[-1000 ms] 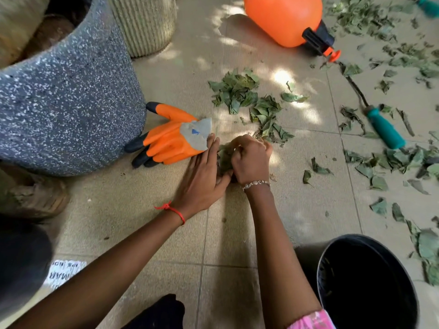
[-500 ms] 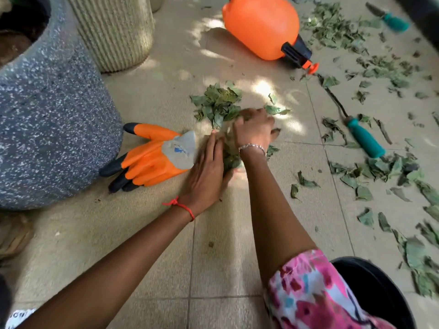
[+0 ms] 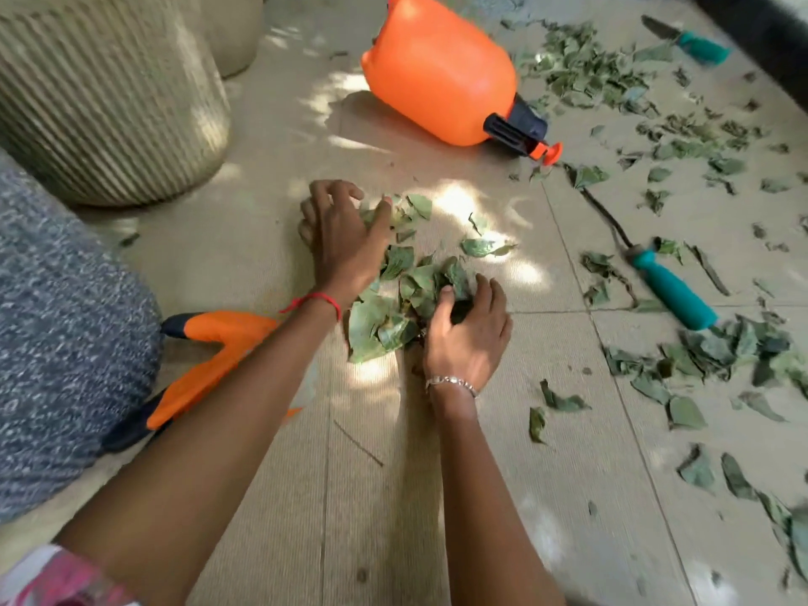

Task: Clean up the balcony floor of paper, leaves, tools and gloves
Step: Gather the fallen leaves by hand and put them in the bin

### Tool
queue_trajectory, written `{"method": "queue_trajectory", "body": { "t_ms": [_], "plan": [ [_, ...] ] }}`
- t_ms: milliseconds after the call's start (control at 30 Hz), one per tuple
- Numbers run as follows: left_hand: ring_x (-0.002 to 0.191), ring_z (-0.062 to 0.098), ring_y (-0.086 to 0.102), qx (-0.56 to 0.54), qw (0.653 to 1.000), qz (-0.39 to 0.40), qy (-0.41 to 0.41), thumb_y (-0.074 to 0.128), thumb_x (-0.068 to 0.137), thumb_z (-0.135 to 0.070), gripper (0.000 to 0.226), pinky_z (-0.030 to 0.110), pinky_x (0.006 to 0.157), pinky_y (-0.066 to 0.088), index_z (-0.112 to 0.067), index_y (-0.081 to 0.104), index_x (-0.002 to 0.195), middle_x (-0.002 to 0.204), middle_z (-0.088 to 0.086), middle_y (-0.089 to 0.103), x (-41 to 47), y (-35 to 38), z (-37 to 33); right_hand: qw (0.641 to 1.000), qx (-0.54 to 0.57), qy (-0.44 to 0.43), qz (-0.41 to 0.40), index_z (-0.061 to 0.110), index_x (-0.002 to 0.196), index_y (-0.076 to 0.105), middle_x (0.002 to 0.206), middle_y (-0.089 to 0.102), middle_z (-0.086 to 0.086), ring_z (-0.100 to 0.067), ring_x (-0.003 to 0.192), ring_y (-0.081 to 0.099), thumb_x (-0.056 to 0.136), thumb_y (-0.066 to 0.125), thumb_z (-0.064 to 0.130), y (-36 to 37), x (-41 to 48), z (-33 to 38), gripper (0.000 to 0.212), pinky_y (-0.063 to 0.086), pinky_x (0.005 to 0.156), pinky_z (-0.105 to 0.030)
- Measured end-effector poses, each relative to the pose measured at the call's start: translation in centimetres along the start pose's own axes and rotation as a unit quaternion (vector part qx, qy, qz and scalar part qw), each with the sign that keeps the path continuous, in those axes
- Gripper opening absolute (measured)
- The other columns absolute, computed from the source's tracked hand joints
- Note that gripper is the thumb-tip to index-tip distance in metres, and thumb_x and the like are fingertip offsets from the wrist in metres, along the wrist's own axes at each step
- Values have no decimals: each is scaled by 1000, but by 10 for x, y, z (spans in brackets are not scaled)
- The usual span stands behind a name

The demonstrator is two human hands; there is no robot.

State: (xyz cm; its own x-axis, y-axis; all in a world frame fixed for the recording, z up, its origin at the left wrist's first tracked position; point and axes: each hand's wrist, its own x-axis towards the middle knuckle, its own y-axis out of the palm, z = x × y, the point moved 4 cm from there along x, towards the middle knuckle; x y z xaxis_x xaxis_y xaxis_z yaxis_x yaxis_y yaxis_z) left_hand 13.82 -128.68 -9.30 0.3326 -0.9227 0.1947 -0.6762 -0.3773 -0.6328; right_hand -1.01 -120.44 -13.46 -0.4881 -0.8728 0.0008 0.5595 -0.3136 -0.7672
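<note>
Tiled floor (image 3: 371, 518) — left hand (image 3: 345, 242) splayed on leaves (image 3: 393, 312); right hand (image 3: 465, 338) curled round them; glove (image 3: 218, 332) half-hidden.

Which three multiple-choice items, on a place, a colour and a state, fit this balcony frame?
1. Where is the gathered leaf pile?
A. In a pot. B. Between the left hand and right hand. C. On a glove.
2. What colour is the nearest tool handle?
A. Red. B. Yellow. C. Teal.
3. How does the orange sprayer sit?
A. On its side. B. Upright. C. Hanging.

Key: 1 B, both hands flank and touch the pile; 2 C, the handle at right is plainly teal; 3 A, it lies flat with its cap end pointing sideways.
</note>
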Motion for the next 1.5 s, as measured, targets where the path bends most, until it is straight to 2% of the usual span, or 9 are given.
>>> {"method": "queue_trajectory", "body": {
  "t_ms": [333,533,733,833,900,1033,1233,1333,1500],
  "plan": [
    [142,17,26,61,984,152,71,41,96,-44,52,34,118,1,-20,35,142,152,0,32,-7,27,34,998,-52,-42,24,24,145,26,154,21,6,-10,143,12,85,17,52,9,2,5,67,-4,116,-32],
    [139,24,29,-25,987,157,18,41,84,-55,62,43,114,24,-30,37,141,149,-5,38,-9,21,38,956,284,-75,3,24,127,53,145,39,7,-7,132,37,93,46,39,-3,24,27,38,34,108,-27],
    [140,16,28,-72,986,148,26,38,78,-59,75,44,116,20,-24,33,144,152,-4,32,-10,17,32,991,-5,-98,94,17,141,35,151,29,-4,-20,141,23,96,36,45,11,98,21,53,16,116,-40],
    [139,13,27,-60,986,148,36,36,76,-61,77,42,117,19,-24,33,144,152,-5,32,-11,17,30,980,57,-157,107,20,124,58,120,63,0,-19,109,60,92,45,48,6,87,27,45,47,91,-29],
    [139,12,27,-54,987,147,38,36,76,-61,77,43,117,19,-25,33,144,152,-6,32,-10,18,31,972,130,-178,81,20,113,66,108,69,3,-16,93,66,92,53,38,-3,76,38,31,48,74,-20],
    [140,12,26,-51,987,146,40,33,75,-63,79,44,116,20,-25,32,144,152,-5,31,-8,20,34,975,26,-210,71,25,128,55,140,46,2,-16,126,44,93,40,47,11,98,63,44,37,100,-29],
    [141,14,25,-55,988,139,41,33,75,-64,81,41,116,22,-23,32,145,153,-4,30,-6,21,36,915,-84,-288,271,23,139,38,152,26,3,-16,142,18,100,28,34,59,100,93,42,8,115,-33],
    [141,13,26,-78,987,136,36,33,76,-65,80,41,116,23,-23,32,145,153,-4,30,-8,20,36,919,-11,-245,309,19,131,51,146,39,2,-17,137,31,99,33,32,52,82,86,39,20,115,-35],
    [141,17,26,-84,984,155,23,32,75,-69,78,38,118,14,-32,33,144,151,-7,34,-9,22,42,977,116,-138,118,17,104,70,111,67,1,-17,104,61,88,55,38,4,73,60,31,48,89,-31]
  ]
}}
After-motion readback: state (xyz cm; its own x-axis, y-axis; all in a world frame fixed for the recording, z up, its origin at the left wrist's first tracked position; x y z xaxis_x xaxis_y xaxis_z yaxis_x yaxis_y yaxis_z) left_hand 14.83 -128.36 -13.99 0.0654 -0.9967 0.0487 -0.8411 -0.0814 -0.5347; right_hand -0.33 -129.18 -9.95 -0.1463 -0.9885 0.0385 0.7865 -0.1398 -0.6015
